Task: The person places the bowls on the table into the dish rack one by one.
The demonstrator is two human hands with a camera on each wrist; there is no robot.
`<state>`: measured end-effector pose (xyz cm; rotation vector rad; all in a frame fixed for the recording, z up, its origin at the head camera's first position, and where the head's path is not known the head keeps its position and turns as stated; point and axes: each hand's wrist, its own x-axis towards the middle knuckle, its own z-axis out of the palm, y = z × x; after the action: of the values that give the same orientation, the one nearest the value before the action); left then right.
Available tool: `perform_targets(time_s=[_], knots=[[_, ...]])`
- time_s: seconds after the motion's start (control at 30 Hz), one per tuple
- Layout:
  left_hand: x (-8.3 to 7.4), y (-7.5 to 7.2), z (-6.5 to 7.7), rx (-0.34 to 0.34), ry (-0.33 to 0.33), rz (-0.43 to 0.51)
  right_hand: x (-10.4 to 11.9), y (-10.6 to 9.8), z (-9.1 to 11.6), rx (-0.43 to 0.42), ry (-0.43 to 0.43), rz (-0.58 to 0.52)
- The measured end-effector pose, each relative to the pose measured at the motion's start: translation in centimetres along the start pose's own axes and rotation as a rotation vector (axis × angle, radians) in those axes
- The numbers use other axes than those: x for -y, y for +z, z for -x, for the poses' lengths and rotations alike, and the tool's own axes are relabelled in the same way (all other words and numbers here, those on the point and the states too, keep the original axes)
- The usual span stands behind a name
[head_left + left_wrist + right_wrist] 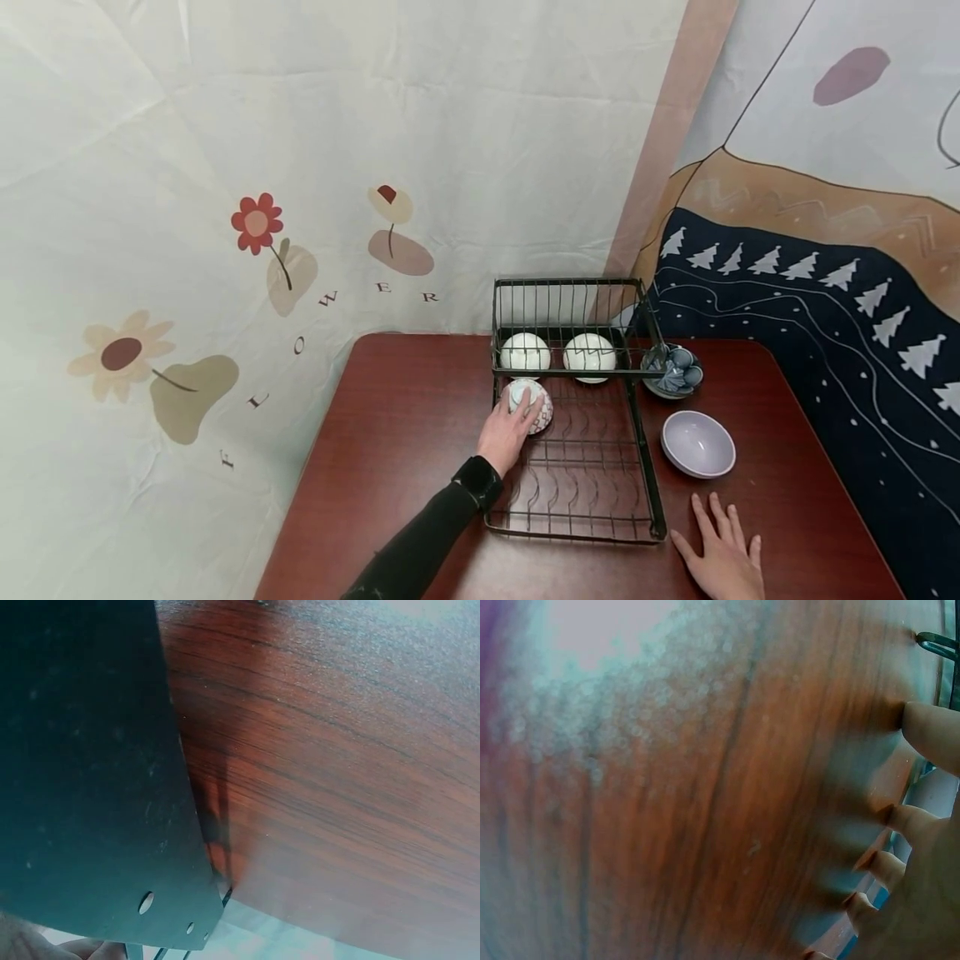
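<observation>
My left hand (506, 429) reaches to the left side of the black wire dish rack (577, 533) and grips a small patterned bowl (542, 417). The bowl lies upside down over the lower tier, its pale base under my fingers. In the left wrist view a dark flat panel (82, 772) covers much of the picture, with only a bit of the hand at the bottom left corner. My right hand (723, 558) rests on the table with its fingers spread, just in front of a lilac bowl (698, 446). Its fingers (930, 735) show at the right wrist view's edge.
Two white bowls (525, 353) (590, 354) sit side by side at the rack's upper tier. Right of the rack stands a bowl with several blue-grey cups (677, 369) in it. The reddish-brown table (405, 417) meets a printed cloth (450, 167) behind.
</observation>
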<state>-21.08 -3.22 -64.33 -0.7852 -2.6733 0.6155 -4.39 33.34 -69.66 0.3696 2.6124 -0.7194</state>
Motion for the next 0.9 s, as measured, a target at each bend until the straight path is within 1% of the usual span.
perform_targets(time_s=[0.13,0.27,0.33,0.4,0.5,0.57,0.63,0.7,0.77,0.83,0.9], knots=[[0.0,0.0,0.1,0.005,0.002,0.011,0.0,0.0,-0.1,-0.002,-0.004,-0.001],[0.4,-0.4,0.5,-0.018,0.002,0.075,0.0,0.1,-0.1,-0.005,-0.006,0.0],[0.8,-0.8,0.6,-0.032,0.008,0.144,0.0,0.1,-0.1,-0.004,-0.005,0.0],[1.3,-1.4,0.7,-0.029,0.014,0.215,-0.1,0.1,-0.1,-0.002,-0.003,0.0],[2.2,-2.0,1.1,-0.055,0.028,0.336,-0.1,0.1,-0.1,-0.002,0.001,-0.005],[3.0,-2.0,1.8,-0.084,0.03,0.403,0.0,0.1,-0.1,-0.007,-0.002,-0.003],[3.9,-1.7,2.8,-0.142,0.03,0.468,0.1,0.1,-0.1,-0.01,-0.006,-0.002],[4.7,-1.4,3.9,-0.193,0.009,0.519,0.2,0.1,-0.1,-0.011,-0.009,-0.001],[5.6,-1.1,5.1,-0.243,-0.029,0.565,0.2,0.1,-0.1,-0.009,-0.007,-0.004],[6.3,-0.8,6.3,-0.273,-0.087,0.615,0.1,0.1,-0.1,-0.006,-0.003,-0.008],[7.0,-0.4,7.7,-0.272,-0.168,0.664,0.0,0.1,-0.2,-0.006,-0.003,-0.014]])
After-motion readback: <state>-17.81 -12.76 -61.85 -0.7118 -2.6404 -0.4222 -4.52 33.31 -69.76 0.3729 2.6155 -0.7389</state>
